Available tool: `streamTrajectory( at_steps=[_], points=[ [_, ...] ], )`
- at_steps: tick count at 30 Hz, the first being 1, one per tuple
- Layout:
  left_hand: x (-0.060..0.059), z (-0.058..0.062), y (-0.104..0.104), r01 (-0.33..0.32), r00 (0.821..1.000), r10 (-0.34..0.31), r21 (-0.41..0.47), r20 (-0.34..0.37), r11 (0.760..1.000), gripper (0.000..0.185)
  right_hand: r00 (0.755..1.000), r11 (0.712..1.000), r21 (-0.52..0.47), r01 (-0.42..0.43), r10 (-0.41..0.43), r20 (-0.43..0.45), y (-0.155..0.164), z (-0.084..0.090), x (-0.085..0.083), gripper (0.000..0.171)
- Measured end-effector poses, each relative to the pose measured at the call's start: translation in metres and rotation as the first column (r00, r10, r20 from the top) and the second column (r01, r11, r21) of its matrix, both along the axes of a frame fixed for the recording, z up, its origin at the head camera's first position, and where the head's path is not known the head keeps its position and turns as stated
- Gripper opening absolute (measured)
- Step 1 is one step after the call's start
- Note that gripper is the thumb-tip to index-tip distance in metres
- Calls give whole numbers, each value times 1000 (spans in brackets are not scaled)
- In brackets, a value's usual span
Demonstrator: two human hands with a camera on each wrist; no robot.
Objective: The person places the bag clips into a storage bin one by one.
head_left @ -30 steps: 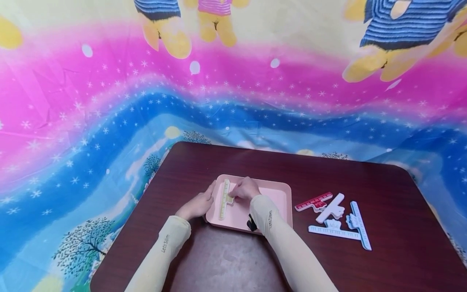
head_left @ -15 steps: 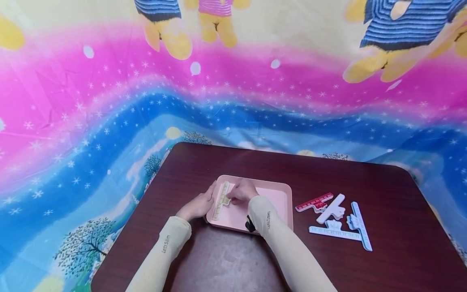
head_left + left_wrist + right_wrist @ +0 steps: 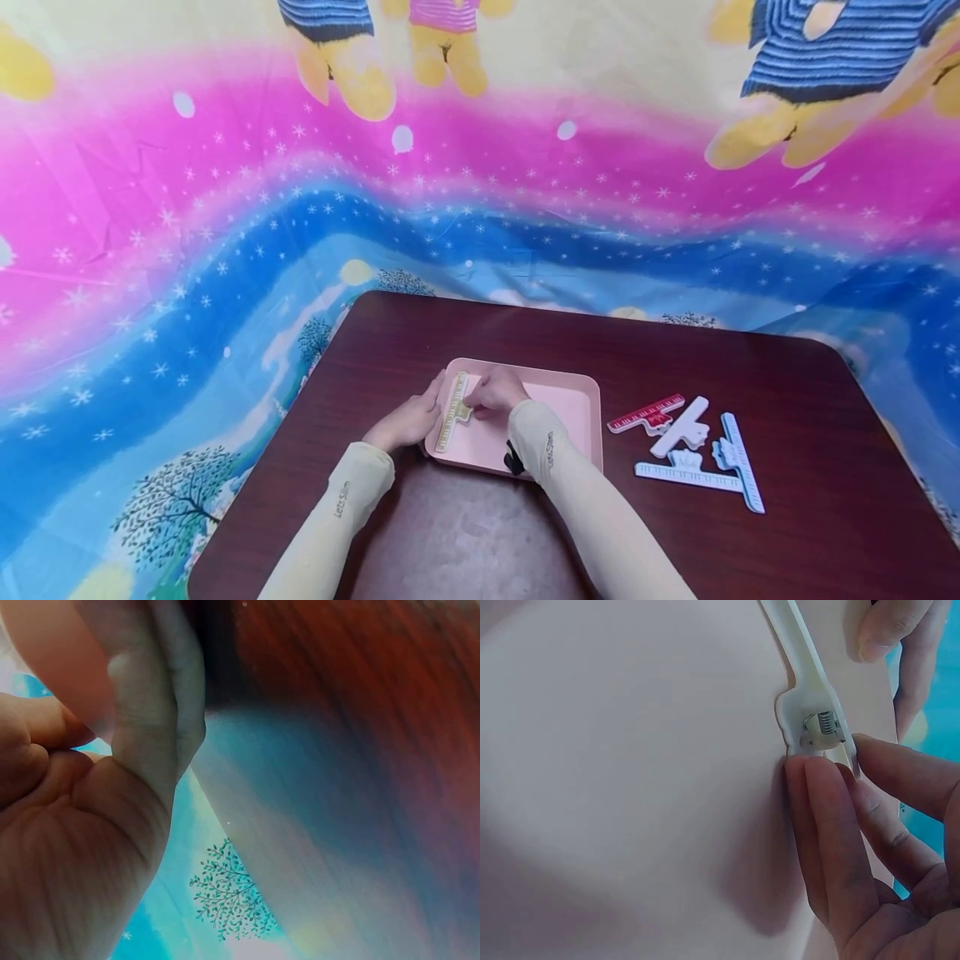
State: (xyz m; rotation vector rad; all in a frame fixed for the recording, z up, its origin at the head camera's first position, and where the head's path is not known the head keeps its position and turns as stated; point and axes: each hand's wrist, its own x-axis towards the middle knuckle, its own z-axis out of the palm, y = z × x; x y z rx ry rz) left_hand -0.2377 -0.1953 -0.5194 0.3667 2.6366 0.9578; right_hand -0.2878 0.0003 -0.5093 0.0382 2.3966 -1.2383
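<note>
Here my right hand [image 3: 497,392] pinches the yellow ruler clip [image 3: 453,401] by its spring tab, fingers [image 3: 832,825] curled on it, along the left side of the pink tray [image 3: 573,408]. My left hand [image 3: 408,419] grips the tray's left rim on the bench [image 3: 750,358].

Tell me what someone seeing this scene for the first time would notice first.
The loud pink and blue starry cloth behind the dark wooden table grabs the eye first. Next, at the table's middle, the right hand pinches a yellow ruler clip at the left edge of a pink tray, which the left hand holds. Right of the tray lies a loose pile of clips.
</note>
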Motion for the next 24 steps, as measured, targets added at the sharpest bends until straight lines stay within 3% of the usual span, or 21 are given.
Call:
streamTrajectory(
  at_steps=[17, 24],
  points=[
    [-2, -5, 1, -10, 999, 7, -52, -49, 999, 64, 1000, 1000, 1, -14, 14, 5, 0, 0, 0, 18],
    [0, -1, 0, -1, 1000, 0, -19, -25, 1000, 65, 997, 998, -22, -66, 65, -48, 11, 13, 4, 17]
  ],
)
